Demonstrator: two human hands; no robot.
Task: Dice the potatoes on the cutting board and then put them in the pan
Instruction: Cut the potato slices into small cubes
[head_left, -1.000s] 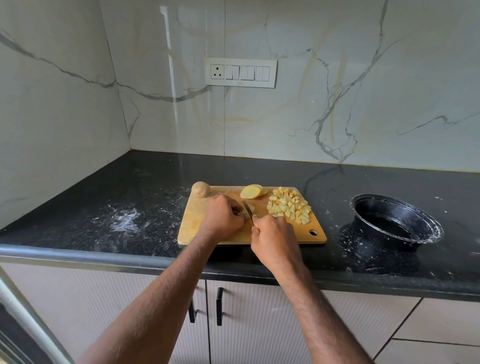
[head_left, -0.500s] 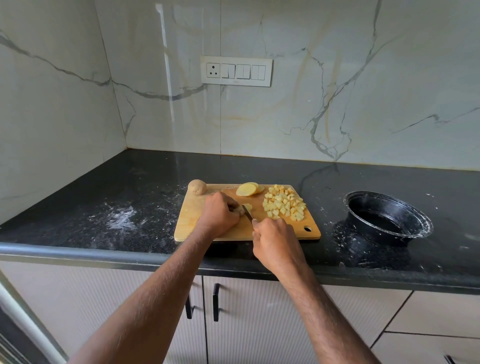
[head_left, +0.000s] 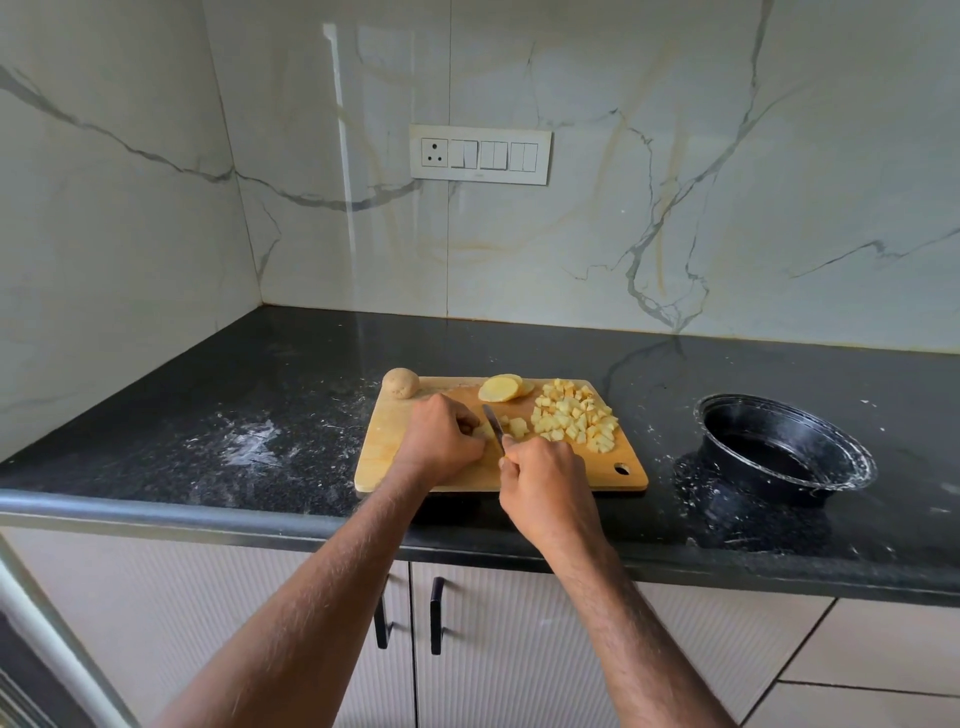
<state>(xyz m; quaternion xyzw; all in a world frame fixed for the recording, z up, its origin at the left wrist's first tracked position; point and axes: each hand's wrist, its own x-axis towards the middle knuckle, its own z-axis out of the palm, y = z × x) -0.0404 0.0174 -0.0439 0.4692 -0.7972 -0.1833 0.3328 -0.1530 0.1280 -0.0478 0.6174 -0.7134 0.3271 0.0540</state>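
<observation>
Two hands at work: left hand (head_left: 441, 441) clenches a potato piece (head_left: 483, 429) against the wooden cutting board (head_left: 384, 457); right hand (head_left: 545, 486) grips the handle of a knife (head_left: 493, 426).
Blade position: tip points away from the person, edge set down between the held piece and a few fresh cubes (head_left: 517, 426) just to its right.
Change since a second ago: the held piece is shorter, more cubes lie beside the blade, and both hands sit in the same place.
Diced pile (head_left: 574, 421): heaped on the board's right half, apart from the blade.
Remaining stock: one halved potato (head_left: 501, 388) at the far edge; one whole unpeeled potato (head_left: 401, 383) at the far left corner.
Pan (head_left: 784, 449): black, on the dark surface (head_left: 208, 415) well right of the board, no potato visible inside.
Assessment: dicing advances steadily; transfer to the pan not begun; fingers lie close to the blade, slip risk noted.
</observation>
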